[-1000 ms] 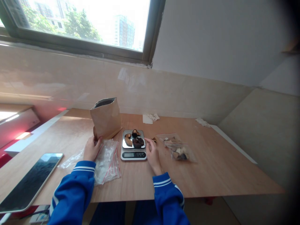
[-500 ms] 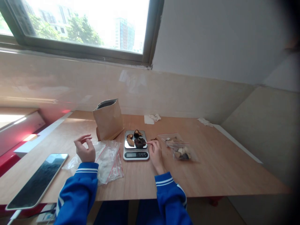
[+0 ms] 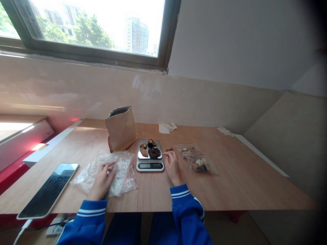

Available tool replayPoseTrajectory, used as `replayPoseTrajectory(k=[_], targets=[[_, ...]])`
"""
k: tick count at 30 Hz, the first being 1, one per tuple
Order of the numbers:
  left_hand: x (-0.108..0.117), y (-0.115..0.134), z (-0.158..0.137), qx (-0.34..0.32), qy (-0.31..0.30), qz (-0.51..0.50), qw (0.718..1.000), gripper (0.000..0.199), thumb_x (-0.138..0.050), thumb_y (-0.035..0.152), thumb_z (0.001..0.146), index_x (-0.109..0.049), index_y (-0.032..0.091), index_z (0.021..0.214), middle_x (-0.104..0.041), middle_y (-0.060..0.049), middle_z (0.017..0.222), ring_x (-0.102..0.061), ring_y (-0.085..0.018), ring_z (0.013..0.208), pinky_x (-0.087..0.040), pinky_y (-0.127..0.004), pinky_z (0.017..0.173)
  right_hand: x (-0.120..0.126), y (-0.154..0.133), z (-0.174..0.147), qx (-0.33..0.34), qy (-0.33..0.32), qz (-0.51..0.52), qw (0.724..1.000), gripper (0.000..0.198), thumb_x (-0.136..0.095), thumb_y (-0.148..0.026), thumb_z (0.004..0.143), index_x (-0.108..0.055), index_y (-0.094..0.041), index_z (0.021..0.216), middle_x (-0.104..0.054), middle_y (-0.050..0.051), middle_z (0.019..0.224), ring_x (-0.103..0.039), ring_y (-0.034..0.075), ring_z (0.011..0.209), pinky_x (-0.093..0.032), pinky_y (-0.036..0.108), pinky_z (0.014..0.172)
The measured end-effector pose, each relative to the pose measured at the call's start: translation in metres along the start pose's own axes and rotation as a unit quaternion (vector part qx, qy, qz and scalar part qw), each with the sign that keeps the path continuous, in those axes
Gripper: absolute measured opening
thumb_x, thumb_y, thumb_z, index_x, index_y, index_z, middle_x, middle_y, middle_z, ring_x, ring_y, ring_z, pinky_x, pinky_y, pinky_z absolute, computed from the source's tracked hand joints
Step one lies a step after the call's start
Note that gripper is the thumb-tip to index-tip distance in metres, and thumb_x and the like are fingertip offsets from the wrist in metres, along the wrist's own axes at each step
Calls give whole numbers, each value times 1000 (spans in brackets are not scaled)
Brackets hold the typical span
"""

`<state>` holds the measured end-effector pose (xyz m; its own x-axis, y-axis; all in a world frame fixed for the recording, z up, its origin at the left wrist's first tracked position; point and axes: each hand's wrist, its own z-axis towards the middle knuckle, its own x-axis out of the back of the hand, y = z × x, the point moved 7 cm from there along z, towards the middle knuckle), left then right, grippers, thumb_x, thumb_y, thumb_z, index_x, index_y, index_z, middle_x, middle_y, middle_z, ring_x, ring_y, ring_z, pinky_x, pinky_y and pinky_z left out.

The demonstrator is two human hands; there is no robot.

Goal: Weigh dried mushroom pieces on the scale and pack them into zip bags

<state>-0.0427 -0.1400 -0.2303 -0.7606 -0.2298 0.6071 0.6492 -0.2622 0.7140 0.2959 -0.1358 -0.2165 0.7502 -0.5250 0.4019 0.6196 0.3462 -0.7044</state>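
Observation:
My left hand (image 3: 103, 178) rests over a pile of clear zip bags (image 3: 122, 172) with red seals, its fingers apart and loosely bent. Beside the pile stands a small digital kitchen scale (image 3: 150, 166); its display digits are too small to read. Several dried brown pieces lie on its metal plate, among them a dark piece (image 3: 154, 153), a tan piece (image 3: 144, 151) and a curled piece (image 3: 151, 143). My right hand (image 3: 172, 167) lies on the table at the scale's right side, index finger stretched toward the plate's edge, nothing visible in it.
A brown paper bag (image 3: 121, 131) stands with its top gaping behind the zip bags. Two filled zip bags, one with pale and dark pieces (image 3: 200, 165), lie on the right. A phone (image 3: 48, 192) on a cable is at the left edge. Crumpled tissue (image 3: 170, 127) sits at the back.
My left hand has come down and to the right, from raised above the table onto the zip bags. My right hand stays beside the scale. The view has shifted slightly.

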Motion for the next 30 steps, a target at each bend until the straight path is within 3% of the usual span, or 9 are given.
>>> replayPoseTrajectory(k=[4,8,11,14,18,20,24,27,30], targets=[[2,-10,4,18,36,3,999,40,-56,44,72,-64,18,101,-54,-11,108,-62,-16,67,-56,-38,64,3,-1,1,5,15,14,1000,31,-36,-9,82,-65,-20,85,-58,6,89,-54,20,89,-44,35,83],[7,2,2,-12,47,102,994,30,-55,42,75,-70,22,92,-62,-11,105,-60,-26,89,-49,-46,82,10,-8,-1,2,41,26,999,31,-35,-10,82,-64,-20,83,-58,6,89,-55,20,89,-44,34,81],[17,9,-3,-2,85,184,979,30,-52,41,79,-70,27,99,-62,-11,112,-56,-32,98,-43,-52,87,15,-20,-6,2,52,40,998,29,-36,-11,83,-63,-20,81,-59,5,86,-55,20,87,-44,35,80],[24,4,-4,15,82,156,984,38,-48,43,80,-66,24,108,-62,-11,103,-59,-28,90,-47,-45,80,18,-40,-17,-3,58,67,996,27,-36,-13,84,-62,-21,81,-60,5,85,-55,20,87,-45,35,80],[27,-1,-1,47,50,82,994,29,-48,41,76,-67,20,84,-64,-7,78,-62,-23,73,-51,-37,72,1,-80,-44,-16,8,137,990,25,-38,-15,86,-62,-23,85,-60,5,87,-57,20,86,-46,34,78],[30,14,-1,52,60,71,994,26,-48,40,76,-66,22,81,-66,-6,77,-63,-23,70,-51,-37,71,-17,-104,-60,-24,-37,180,983,25,-38,-18,88,-63,-23,88,-59,5,89,-57,20,88,-47,34,80],[29,70,-10,42,74,-19,996,29,-52,45,80,-65,23,93,-67,-3,85,-62,-18,64,-52,-33,61,-56,-144,-81,-76,-135,235,960,22,-46,-26,89,-58,-23,107,-59,6,101,-58,17,81,-50,31,75],[13,110,-17,10,6,-142,990,29,-52,43,83,-63,25,101,-67,-4,91,-64,-19,76,-55,-32,65,-69,-154,-81,-123,-151,302,933,29,-48,-33,90,-52,-22,116,-62,7,104,-61,17,82,-51,29,74],[5,128,-20,-22,-24,-200,979,30,-46,39,88,-63,27,109,-64,-5,96,-64,-20,85,-56,-34,73,-65,-153,-71,-135,-136,344,919,28,-42,-37,93,-55,-20,110,-65,7,101,-62,18,88,-50,29,77]])
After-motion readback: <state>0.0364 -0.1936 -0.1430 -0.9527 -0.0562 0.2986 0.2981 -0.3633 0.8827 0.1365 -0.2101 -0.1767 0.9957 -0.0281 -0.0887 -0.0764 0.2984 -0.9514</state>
